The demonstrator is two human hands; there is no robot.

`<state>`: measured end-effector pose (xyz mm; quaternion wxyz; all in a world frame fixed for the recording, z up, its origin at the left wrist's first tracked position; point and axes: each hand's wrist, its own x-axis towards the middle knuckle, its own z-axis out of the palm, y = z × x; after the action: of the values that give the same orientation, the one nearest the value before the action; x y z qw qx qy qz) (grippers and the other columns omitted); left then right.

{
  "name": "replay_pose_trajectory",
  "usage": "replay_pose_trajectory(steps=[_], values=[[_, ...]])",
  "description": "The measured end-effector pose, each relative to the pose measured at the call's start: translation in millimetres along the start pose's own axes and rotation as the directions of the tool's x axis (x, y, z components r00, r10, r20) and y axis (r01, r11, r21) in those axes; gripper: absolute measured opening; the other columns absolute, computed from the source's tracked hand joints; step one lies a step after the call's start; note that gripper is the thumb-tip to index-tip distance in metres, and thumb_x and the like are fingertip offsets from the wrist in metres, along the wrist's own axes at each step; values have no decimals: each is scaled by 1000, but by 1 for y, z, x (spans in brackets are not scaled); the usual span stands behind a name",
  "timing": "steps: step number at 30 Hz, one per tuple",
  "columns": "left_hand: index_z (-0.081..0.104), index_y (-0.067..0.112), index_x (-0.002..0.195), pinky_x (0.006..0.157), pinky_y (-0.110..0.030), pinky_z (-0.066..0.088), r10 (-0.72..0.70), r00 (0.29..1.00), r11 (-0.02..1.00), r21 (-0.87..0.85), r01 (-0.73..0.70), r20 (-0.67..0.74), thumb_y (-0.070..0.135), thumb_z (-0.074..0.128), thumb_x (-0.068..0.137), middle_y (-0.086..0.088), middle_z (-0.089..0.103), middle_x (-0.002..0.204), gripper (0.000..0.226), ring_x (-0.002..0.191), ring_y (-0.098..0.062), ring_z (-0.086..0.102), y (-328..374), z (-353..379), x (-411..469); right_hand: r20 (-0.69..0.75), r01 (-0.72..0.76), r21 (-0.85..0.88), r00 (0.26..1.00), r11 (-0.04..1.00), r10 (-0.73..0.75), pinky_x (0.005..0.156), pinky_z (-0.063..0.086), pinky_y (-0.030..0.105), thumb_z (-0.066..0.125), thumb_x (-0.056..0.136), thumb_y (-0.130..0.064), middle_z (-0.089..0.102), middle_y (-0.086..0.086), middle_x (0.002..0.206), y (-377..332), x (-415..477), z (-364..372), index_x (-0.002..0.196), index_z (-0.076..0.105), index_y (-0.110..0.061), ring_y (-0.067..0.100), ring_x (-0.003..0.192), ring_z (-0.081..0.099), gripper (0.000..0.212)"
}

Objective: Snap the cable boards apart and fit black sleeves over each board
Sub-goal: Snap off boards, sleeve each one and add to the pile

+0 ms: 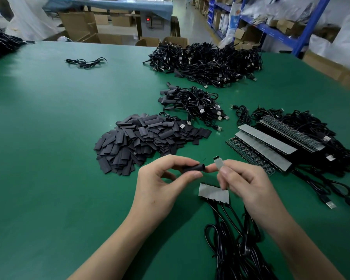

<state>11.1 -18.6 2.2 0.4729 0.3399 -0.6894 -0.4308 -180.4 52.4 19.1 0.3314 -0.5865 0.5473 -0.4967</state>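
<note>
My left hand (162,178) pinches a black sleeve (194,167) between thumb and fingers, its open end facing right. My right hand (245,182) pinches a single small grey board (218,163) upright, just right of the sleeve's mouth; the board is outside the sleeve. Below my hands a short strip of joined boards (213,194) lies on the green table (59,128), its black cables (234,249) trailing toward me. A heap of loose black sleeves (141,138) lies beyond my left hand.
Long unsnapped board strips (271,144) with cables lie stacked at the right. A bundle of sleeved cables (192,104) and a big cable pile (208,61) sit farther back. One loose cable (85,62) lies far left. Boxes and blue shelving (281,31) stand behind the table.
</note>
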Motion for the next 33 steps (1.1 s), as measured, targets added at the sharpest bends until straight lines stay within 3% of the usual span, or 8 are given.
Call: replay_pose_trajectory(steps=[3, 5, 7, 14, 21, 26, 29, 33], values=[[79, 33, 92, 74, -32, 54, 1, 1000, 1000, 20, -1, -10, 28, 84, 81, 16, 77, 91, 14, 91, -10, 71, -2, -2, 1, 5, -2, -122, 1000, 993, 3, 69, 45, 18, 55, 103, -35, 68, -22, 77, 3, 2, 2, 99, 75, -9, -1, 71, 60, 33], [78, 35, 91, 74, -31, 54, 7, 1000, 999, 35, -7, -20, 24, 85, 81, 18, 77, 91, 16, 91, -9, 71, -3, -3, 2, 3, -28, -84, 1000, 996, 28, 70, 50, 22, 58, 102, -37, 72, -10, 77, 2, 3, 2, 111, 73, -29, 3, 71, 62, 19], [78, 36, 89, 73, -29, 54, 10, 999, 999, 47, -8, -36, 23, 86, 81, 20, 77, 90, 18, 91, -7, 71, -3, -4, 3, 13, -43, -7, 999, 999, 43, 69, 51, 22, 61, 99, -35, 72, 1, 75, 0, 2, 1, 104, 66, -40, 11, 68, 61, 8], [80, 35, 91, 70, -21, 53, 59, 998, 993, 107, -56, -27, 24, 85, 81, 21, 77, 89, 16, 89, -7, 72, -6, -5, 3, 37, -43, 25, 998, 999, 42, 63, 45, 20, 59, 97, -30, 60, -2, 65, 0, 1, 1, 88, 66, -26, 9, 64, 54, 12], [80, 28, 93, 68, -21, 52, 168, 986, 972, 164, -170, 24, 34, 81, 81, 19, 77, 91, 14, 90, -10, 73, -7, -6, 4, 34, -71, 25, 997, 997, 70, 58, 39, 20, 61, 94, -31, 54, -11, 61, -1, 1, 2, 82, 67, -28, 6, 60, 46, 14], [81, 22, 94, 64, -29, 53, 233, 971, 934, 265, -239, 55, 33, 82, 83, 16, 75, 91, 15, 86, -8, 71, -10, -9, 4, 38, -124, 13, 992, 992, 123, 59, 33, 37, 62, 92, -36, 49, -11, 59, 0, 1, 1, 82, 68, -26, 17, 60, 39, 15], [81, 24, 93, 62, -32, 54, 261, 963, 910, 318, -267, 63, 35, 81, 84, 17, 75, 92, 14, 85, -6, 71, -10, -8, 3, 48, -137, -3, 989, 991, 137, 60, 32, 39, 63, 89, -44, 51, -13, 58, 1, 1, 0, 82, 68, -27, 19, 60, 39, 19], [80, 28, 94, 64, -21, 51, 272, 958, 882, 374, -286, 91, 39, 79, 85, 20, 72, 92, 14, 85, -1, 69, -8, -8, 2, 57, -155, -39, 986, 987, 157, 60, 35, 38, 63, 86, -51, 53, -15, 58, 2, 1, 0, 82, 68, -29, 16, 59, 41, 23]])
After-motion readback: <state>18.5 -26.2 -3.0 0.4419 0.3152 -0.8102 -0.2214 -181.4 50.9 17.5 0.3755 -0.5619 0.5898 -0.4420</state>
